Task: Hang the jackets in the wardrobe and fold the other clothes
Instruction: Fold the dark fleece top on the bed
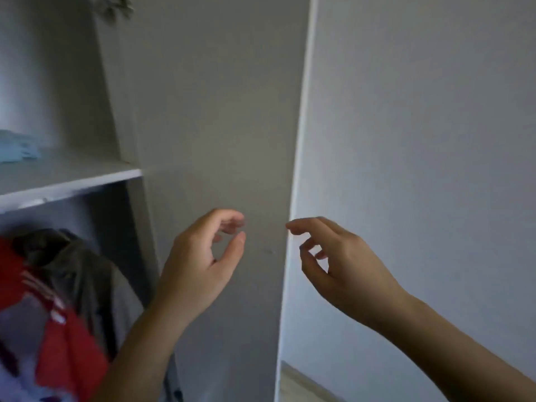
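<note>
A: Taking up most of the view is the white wardrobe (217, 111), yes?
B: Yes, its side wall is running down the middle, and a white panel (420, 140) is standing at three o'clock.
A: And the jackets?
B: A red jacket (72, 352) and a grey jacket (87, 274) are hanging under the shelf (72, 181) at eight o'clock, touching each other.
A: The hands?
B: The left hand (200, 265) is hovering at six o'clock, fingers loosely curled, holding nothing. The right hand (342, 268), at four o'clock, is likewise curled and holding nothing, forefinger reaching to the panel's edge; whether it is touching, I cannot tell.
A: Anything smaller?
B: A pale blue folded cloth (17, 149) is lying on the shelf at nine o'clock.
</note>
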The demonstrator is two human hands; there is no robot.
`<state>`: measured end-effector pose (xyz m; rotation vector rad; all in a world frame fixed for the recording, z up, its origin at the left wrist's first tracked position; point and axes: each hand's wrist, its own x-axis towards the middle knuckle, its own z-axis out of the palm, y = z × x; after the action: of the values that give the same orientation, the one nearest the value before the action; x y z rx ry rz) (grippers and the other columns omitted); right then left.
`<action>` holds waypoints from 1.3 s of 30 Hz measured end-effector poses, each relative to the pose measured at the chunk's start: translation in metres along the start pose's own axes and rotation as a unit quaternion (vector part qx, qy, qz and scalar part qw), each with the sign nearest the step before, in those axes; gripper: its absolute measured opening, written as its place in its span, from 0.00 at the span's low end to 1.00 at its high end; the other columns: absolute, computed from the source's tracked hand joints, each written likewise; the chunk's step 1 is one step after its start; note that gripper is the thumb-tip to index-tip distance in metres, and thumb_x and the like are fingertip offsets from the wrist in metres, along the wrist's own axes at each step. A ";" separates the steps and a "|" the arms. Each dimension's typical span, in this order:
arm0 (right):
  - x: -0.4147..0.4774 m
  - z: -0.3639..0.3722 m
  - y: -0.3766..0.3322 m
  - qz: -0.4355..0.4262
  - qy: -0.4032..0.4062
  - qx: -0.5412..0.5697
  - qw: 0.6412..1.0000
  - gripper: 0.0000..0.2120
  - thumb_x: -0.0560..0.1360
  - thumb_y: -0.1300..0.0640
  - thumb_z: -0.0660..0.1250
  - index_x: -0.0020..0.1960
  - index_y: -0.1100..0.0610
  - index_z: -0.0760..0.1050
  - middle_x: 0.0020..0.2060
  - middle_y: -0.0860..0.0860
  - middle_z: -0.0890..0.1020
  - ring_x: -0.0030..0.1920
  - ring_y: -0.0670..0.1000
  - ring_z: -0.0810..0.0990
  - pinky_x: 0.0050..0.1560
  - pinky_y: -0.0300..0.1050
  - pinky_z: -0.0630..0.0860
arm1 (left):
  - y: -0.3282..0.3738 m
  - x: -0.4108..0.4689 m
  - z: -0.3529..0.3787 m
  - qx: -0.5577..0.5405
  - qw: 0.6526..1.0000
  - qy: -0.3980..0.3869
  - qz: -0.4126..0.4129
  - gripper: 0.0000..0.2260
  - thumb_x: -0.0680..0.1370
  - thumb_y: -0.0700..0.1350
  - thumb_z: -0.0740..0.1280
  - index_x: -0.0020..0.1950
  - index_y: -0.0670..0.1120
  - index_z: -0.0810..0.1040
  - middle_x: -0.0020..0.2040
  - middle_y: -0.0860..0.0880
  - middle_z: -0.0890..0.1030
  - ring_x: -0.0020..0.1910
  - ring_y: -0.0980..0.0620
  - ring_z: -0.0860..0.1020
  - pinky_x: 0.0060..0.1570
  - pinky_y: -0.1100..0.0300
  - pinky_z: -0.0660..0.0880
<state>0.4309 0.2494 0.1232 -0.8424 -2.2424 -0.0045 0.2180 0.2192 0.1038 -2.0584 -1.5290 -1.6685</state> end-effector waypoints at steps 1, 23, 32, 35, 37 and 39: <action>-0.032 -0.019 0.019 0.041 0.006 -0.013 0.999 0.16 0.77 0.58 0.60 0.63 0.48 0.71 0.56 0.41 0.77 0.48 0.39 0.77 0.45 0.43 0.79 | 0.022 -0.010 0.033 -0.038 0.999 -0.023 0.000 0.09 0.75 0.51 0.62 0.52 0.52 0.77 0.48 0.60 0.80 0.48 0.61 0.79 0.49 0.63 0.76; -0.587 -0.331 0.337 0.708 0.167 -0.164 0.666 0.13 0.77 0.58 0.60 0.60 0.49 0.74 0.56 0.43 0.77 0.49 0.43 0.77 0.50 0.43 0.77 | 0.463 -0.178 0.689 -0.394 0.700 -0.594 0.037 0.07 0.78 0.43 0.66 0.46 0.56 0.77 0.43 0.58 0.82 0.44 0.58 0.80 0.41 0.73 0.73; -0.739 -0.435 0.427 0.795 0.206 -0.146 0.551 0.13 0.78 0.60 0.61 0.61 0.53 0.75 0.57 0.45 0.77 0.50 0.46 0.77 0.53 0.44 0.75 | 0.611 -0.255 0.867 -0.361 0.631 -0.683 0.069 0.06 0.77 0.39 0.65 0.48 0.49 0.79 0.43 0.54 0.82 0.43 0.59 0.79 0.44 0.68 0.74; -0.783 -0.451 0.480 0.810 0.206 -0.111 0.538 0.14 0.77 0.61 0.61 0.60 0.52 0.75 0.57 0.46 0.78 0.48 0.47 0.77 0.52 0.44 0.74 | 0.640 -0.283 0.922 -0.336 0.614 -0.714 -0.011 0.07 0.77 0.38 0.64 0.46 0.49 0.78 0.44 0.52 0.82 0.45 0.54 0.80 0.47 0.60 0.76; -0.813 -0.455 0.530 0.824 0.200 -0.067 0.526 0.14 0.76 0.61 0.60 0.61 0.53 0.75 0.56 0.47 0.78 0.46 0.47 0.75 0.48 0.41 0.72 | 0.660 -0.303 0.976 -0.298 0.608 -0.731 -0.082 0.09 0.77 0.37 0.63 0.45 0.50 0.78 0.44 0.50 0.82 0.46 0.52 0.80 0.46 0.57 0.76; -0.848 -0.457 0.583 0.836 0.224 -0.014 0.500 0.13 0.76 0.62 0.61 0.58 0.52 0.75 0.53 0.47 0.78 0.44 0.48 0.76 0.45 0.41 0.72 | 0.678 -0.331 1.038 -0.241 0.617 -0.735 -0.145 0.08 0.77 0.38 0.63 0.44 0.49 0.77 0.44 0.49 0.82 0.47 0.48 0.80 0.44 0.56 0.74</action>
<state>1.4953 0.1135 -0.2188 -2.2971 -0.2058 0.5600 1.4522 0.2966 -0.2389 -4.0621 -1.6451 0.1679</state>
